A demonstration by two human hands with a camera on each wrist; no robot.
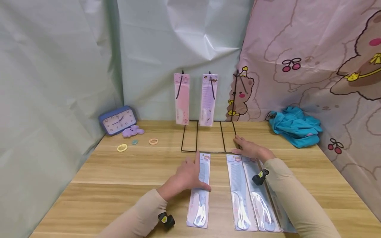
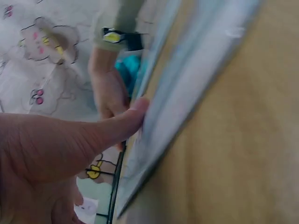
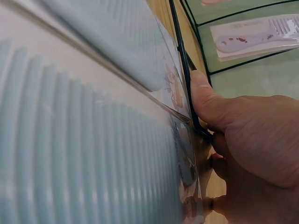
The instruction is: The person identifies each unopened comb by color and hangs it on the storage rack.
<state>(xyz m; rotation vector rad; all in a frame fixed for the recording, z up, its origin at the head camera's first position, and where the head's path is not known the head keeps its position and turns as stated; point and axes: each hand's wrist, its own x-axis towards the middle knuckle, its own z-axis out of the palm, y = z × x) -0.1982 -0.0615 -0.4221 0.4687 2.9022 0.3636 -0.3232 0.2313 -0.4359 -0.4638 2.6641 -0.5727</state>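
Note:
My left hand [image 1: 187,173] spreads over a packaged light blue comb [image 1: 200,206] lying on the table, its thumb [image 2: 110,133] stretched across to the right edge. Straight fingers reach along the package's upper left. At the front right corner of the black wire display rack [image 1: 205,152], my right hand [image 1: 250,148] holds the base wire, thumb inside and fingers outside. A pink comb pack [image 1: 182,99] and a purple comb pack [image 1: 208,100] hang from the rack's hooks. Several blue comb packs [image 1: 242,198] lie side by side below my right hand; the sleeve partly covers them.
At the back left stand a blue clock [image 1: 117,120] and a purple bear-shaped piece [image 1: 132,131]. Small rings, such as a yellow one [image 1: 122,148], lie nearby. Crumpled turquoise cloth [image 1: 296,127] rests at the back right. A third rack hook [image 1: 242,82] holds nothing.

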